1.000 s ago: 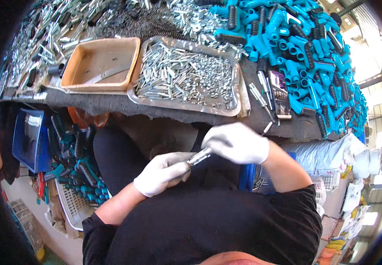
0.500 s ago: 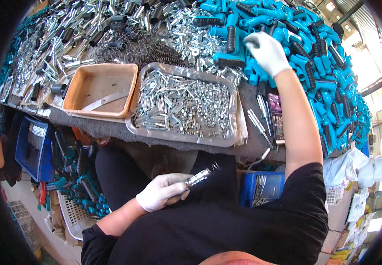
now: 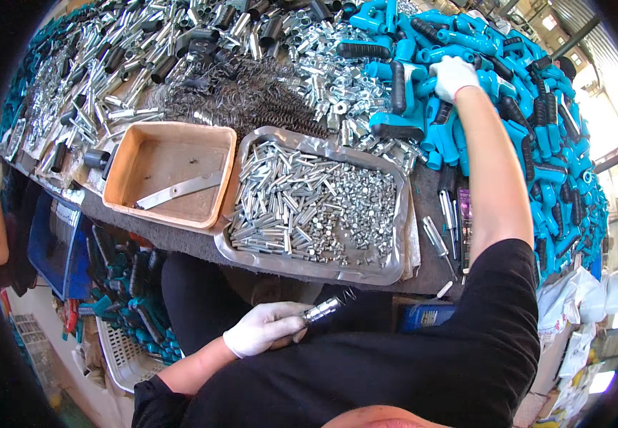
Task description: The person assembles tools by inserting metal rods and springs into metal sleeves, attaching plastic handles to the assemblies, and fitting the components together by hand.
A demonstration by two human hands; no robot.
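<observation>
- Since half a second ago, my right hand (image 3: 455, 76) has stayed up over the heap of teal handles (image 3: 562, 167), its fingers now drawn in closer to the pieces; a second ago it was down beside my other hand, at the metal part.
- My left hand (image 3: 270, 329) keeps its place low in front of my body, pinching the silver cylinder (image 3: 322, 311) between thumb and fingers.
- That cylinder tilts up and to the right out of my left grip, and a thin coil spring (image 3: 349, 294) sticks out of its far end.
- The fingers of my right hand are curled among the handles; I cannot tell whether they have closed on one.
- On the bench (image 3: 148, 232) ahead of me, the grey tray (image 3: 400, 214) holds short metal rods (image 3: 270, 196) on its left side and small silver pieces (image 3: 366, 203) on its right.
- Just left of that, the orange bin (image 3: 188, 153) has a flat metal strip (image 3: 180, 191) lying in it.
- Behind these two lies a tangle of dark springs (image 3: 252, 93), with silver fittings (image 3: 337, 89) heaped beside it.
- Low on my left, a white basket (image 3: 122, 346) stands beside more black-and-teal handles (image 3: 145, 314).
</observation>
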